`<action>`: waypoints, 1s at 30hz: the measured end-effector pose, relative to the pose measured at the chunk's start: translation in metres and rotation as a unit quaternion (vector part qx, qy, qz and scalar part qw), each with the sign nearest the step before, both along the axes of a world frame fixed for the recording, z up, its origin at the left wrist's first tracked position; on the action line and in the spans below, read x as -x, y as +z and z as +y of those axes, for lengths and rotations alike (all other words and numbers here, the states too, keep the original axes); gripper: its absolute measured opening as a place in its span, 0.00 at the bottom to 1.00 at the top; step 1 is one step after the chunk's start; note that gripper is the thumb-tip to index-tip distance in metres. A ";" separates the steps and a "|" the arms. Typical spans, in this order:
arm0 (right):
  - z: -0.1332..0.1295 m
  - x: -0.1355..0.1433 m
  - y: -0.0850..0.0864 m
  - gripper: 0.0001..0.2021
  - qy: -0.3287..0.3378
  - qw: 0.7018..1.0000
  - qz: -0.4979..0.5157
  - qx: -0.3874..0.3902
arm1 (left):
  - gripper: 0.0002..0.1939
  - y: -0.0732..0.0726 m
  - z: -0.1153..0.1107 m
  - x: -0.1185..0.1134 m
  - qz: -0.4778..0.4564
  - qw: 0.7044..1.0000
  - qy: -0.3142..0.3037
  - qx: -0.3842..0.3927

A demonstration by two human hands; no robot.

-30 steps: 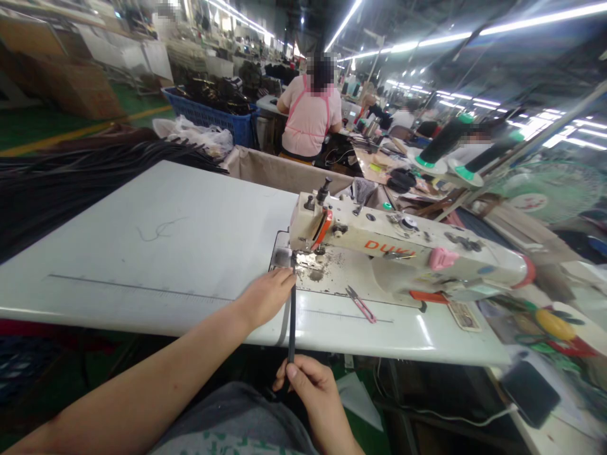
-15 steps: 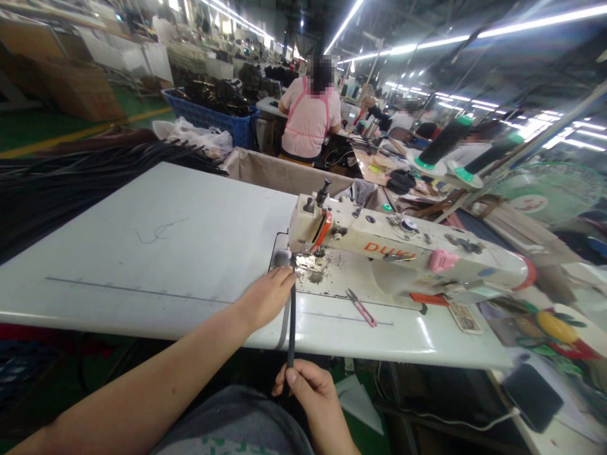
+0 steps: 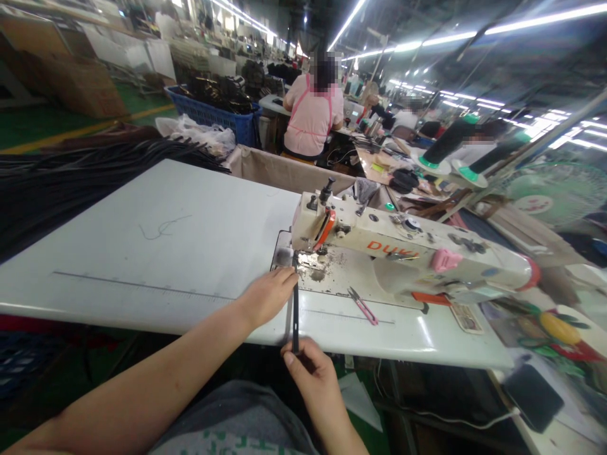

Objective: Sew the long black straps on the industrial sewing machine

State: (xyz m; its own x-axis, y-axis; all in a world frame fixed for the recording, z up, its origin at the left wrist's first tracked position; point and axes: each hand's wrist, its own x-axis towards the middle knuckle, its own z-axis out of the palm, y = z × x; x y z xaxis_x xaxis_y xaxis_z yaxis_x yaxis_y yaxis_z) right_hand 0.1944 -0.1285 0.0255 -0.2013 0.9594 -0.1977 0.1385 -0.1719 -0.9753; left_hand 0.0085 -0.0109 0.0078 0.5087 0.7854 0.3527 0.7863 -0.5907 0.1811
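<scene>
A narrow black strap (image 3: 296,316) runs from under the needle end of the white sewing machine (image 3: 398,243) toward me, over the table's front edge. My left hand (image 3: 271,296) lies on the table just in front of the needle area, its fingers closed on the strap; their tips are partly hidden. Below the edge, my right hand (image 3: 310,366) pinches the strap between thumb and fingers. Pink-handled thread snips (image 3: 363,306) rest on the table right of the strap.
Loose thread (image 3: 164,229) lies on the white table (image 3: 109,221). Black strips (image 3: 85,183) are heaped at the left. Behind the table are a fabric-lined bin (image 3: 279,174), a blue basket (image 3: 213,115) and a seated person (image 3: 313,120). A phone (image 3: 533,397) sits at the right.
My right hand has moved up along with the strap, closer to the table edge. My left hand stays by the needle. The view has shifted slightly.
</scene>
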 end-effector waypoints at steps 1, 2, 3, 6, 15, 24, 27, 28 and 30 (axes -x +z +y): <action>0.001 0.001 0.001 0.16 -0.004 1.000 -0.003 0.002 | 0.12 0.000 0.000 0.000 0.000 1.000 0.001 0.000; 0.001 0.002 0.001 0.16 -0.005 1.000 -0.001 0.007 | 0.13 0.000 0.000 -0.001 -0.001 1.000 0.003 0.000; 0.001 0.002 0.003 0.17 -0.005 1.000 0.003 0.013 | 0.13 0.000 0.000 -0.001 -0.003 1.000 0.007 -0.002; 0.002 0.004 0.008 0.20 0.004 1.000 0.015 0.025 | 0.13 -0.001 0.000 0.000 -0.002 1.000 0.014 0.001; -0.005 0.000 0.010 0.23 0.008 0.998 0.041 0.051 | 0.14 -0.004 0.001 0.002 0.000 1.000 -0.001 0.012; -0.011 -0.003 0.008 0.21 0.014 0.996 0.053 0.063 | 0.13 -0.006 0.001 0.001 -0.005 1.000 0.008 -0.005; -0.012 -0.003 0.007 0.21 0.017 0.996 0.056 0.065 | 0.13 -0.004 0.001 0.002 0.006 1.000 -0.003 0.004; -0.012 -0.003 0.006 0.21 0.017 0.996 0.058 0.064 | 0.12 -0.004 0.001 0.002 0.009 1.000 -0.006 0.006; -0.013 -0.003 0.005 0.21 0.017 0.996 0.061 0.063 | 0.12 -0.003 0.000 0.002 0.010 1.000 -0.007 0.007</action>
